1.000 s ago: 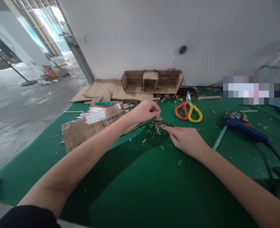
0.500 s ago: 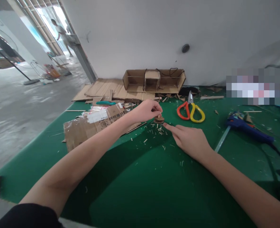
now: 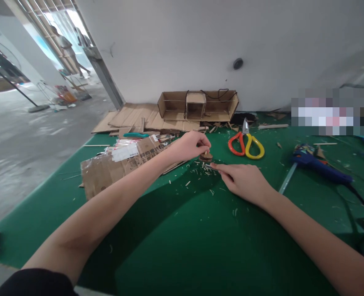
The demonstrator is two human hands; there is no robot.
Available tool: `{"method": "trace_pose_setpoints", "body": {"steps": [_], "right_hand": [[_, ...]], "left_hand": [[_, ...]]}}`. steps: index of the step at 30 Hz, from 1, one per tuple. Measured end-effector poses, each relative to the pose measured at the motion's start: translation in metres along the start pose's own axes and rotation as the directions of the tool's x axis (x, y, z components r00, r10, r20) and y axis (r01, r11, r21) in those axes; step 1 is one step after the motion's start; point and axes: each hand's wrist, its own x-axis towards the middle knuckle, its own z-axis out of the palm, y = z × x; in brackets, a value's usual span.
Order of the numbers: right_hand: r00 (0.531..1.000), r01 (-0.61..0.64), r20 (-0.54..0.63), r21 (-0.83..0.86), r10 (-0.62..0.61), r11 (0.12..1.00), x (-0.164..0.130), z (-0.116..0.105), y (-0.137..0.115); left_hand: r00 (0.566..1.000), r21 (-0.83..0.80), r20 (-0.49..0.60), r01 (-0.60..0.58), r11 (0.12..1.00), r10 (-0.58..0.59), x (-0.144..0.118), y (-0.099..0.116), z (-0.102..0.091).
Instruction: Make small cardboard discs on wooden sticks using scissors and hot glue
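My left hand (image 3: 190,144) pinches the short stick standing up from a small round brown cardboard disc (image 3: 205,156) that rests on the green table (image 3: 182,246). My right hand (image 3: 242,181) lies on the table just right of the disc, its thumb and forefinger closed on a thin pale sliver (image 3: 209,166) among the scattered wood shavings. The fingertips of both hands are a few centimetres apart.
Orange and yellow scissors (image 3: 246,144) lie behind my right hand. A blue glue gun (image 3: 319,166) with a black cord is at the right. Torn cardboard (image 3: 120,164) lies at the left, a cardboard box model (image 3: 197,105) by the wall. Two people walk in the far doorway.
My right forefinger, stretched out flat before, has curled in with the thumb onto a thin sliver beside the disc. My left hand stays on the disc's stick.
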Motion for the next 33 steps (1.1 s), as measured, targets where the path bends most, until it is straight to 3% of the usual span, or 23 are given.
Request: {"method": "trace_pose_setpoints", "body": {"steps": [7, 16, 26, 33], "right_hand": [[0.997, 0.013, 0.079, -0.027, -0.011, 1.000, 0.000, -0.004, -0.002], [0.999, 0.023, -0.038, -0.145, -0.029, 0.989, -0.009, 0.001, -0.002], [0.996, 0.015, 0.089, -0.053, -0.010, 0.999, 0.000, -0.005, -0.003], [0.999, 0.034, -0.001, -0.178, -0.035, 0.983, -0.010, -0.001, -0.001]], "left_hand": [[1.000, 0.009, -0.005, 0.001, 1.000, -0.001, -0.001, 0.001, -0.001], [0.999, -0.032, 0.030, 0.012, 0.999, -0.011, 0.000, -0.001, -0.002], [0.999, -0.028, 0.033, 0.005, 1.000, -0.004, -0.001, 0.000, -0.001], [0.999, -0.042, 0.049, 0.010, 0.999, -0.008, -0.002, 0.001, -0.004]]}}
